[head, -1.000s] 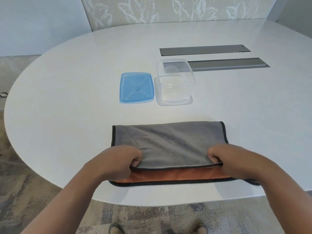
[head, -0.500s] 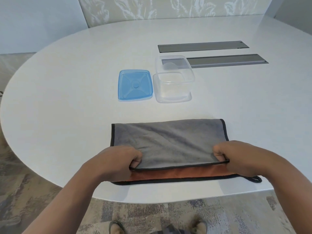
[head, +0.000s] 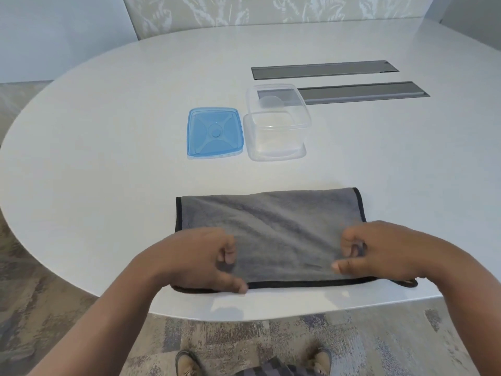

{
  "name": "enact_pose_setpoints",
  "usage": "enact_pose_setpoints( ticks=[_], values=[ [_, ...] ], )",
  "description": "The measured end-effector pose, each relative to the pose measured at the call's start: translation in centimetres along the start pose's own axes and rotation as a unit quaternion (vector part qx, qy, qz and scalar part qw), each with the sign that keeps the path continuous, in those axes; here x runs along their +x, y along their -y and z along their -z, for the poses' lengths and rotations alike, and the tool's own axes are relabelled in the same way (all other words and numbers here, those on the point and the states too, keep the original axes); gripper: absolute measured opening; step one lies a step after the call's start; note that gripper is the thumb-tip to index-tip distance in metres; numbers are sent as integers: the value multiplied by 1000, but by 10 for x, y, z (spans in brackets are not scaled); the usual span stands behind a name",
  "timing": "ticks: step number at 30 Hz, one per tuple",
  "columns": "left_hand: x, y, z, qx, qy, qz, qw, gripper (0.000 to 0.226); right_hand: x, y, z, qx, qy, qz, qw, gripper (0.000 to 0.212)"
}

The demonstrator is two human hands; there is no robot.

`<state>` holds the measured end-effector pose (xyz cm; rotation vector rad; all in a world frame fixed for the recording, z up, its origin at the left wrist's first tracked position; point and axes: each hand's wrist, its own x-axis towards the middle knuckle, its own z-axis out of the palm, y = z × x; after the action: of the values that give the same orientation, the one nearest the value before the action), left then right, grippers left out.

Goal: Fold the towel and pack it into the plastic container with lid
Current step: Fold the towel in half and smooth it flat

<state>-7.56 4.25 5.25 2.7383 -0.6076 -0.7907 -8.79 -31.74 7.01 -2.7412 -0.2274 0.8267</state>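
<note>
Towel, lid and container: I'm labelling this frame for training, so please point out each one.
towel [head: 271,229], head view, middle of the grey upper layer.
lid [head: 215,132], head view, raised centre of the blue lid.
container [head: 276,156], head view, clear front wall near its base.

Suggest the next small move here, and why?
Probably fold the towel in half sideways, left hand carrying its end over to the right hand: it lies flat, wider than the open container.

This is looking like an office meeting room. A large white oval conference table [head: 113,147] is carrying two recessed cable hatches [head: 325,69], standing on patterned carpet [head: 352,343].
</note>
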Motion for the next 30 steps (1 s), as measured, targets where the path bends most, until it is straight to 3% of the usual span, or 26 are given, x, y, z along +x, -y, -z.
enact_pose_setpoints(
  ticks=[3, 6, 10, 17, 21, 25, 30],
  values=[
    [15, -16, -13, -55, -138, -54, 987, 52, 14, 10, -11, -21, -147, 56, 987, 35],
    [31, -30, -43, -49, -208, -38, 976, 67, 30, 22, -36, -4, -228, 87, 970, 52],
    [43, -29, -74, 64, -211, 46, 974, 85, 46, 22, -66, -66, -175, 34, 982, 74],
    [52, -23, -78, 56, -197, 135, 969, 98, 54, 11, -76, -89, -182, 6, 979, 83],
    [53, -22, -72, 47, -219, 145, 964, 92, 63, 14, -63, -45, -227, -6, 973, 83],
    [52, -17, -57, -31, -258, 162, 952, 90, 75, 23, -50, -38, -254, -1, 966, 77],
    [50, 12, -27, -114, -398, 209, 886, 54, 88, 29, -48, -53, -265, 14, 963, 62]
  ],
)
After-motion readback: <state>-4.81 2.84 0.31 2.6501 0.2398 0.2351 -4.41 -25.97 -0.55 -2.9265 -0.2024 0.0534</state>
